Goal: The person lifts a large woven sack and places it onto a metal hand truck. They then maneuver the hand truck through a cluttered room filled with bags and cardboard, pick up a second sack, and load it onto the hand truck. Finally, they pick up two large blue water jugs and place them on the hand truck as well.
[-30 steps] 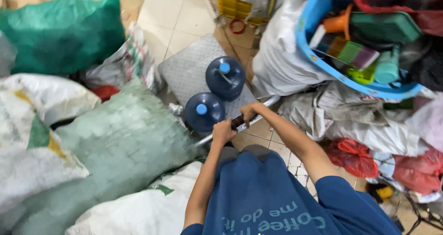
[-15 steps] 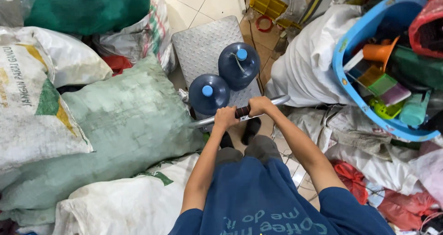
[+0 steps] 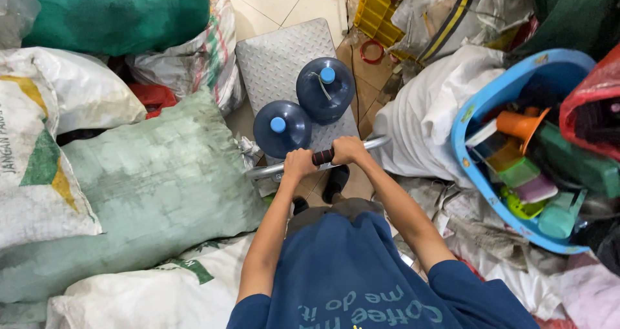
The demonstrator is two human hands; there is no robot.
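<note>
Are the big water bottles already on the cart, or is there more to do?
Done: both blue water jugs stand on the grey platform cart. In hand: the left hand and right hand grip the cart handle. Left: getting through the narrow tiled floor between sacks.

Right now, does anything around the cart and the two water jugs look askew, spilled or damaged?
Nothing spilled or broken. Both blue jugs stand upright and capped on the grey cart platform. Left hand and right hand grip the handle bar. Only oddity: bulging sacks crowd the cart's left side.
</note>
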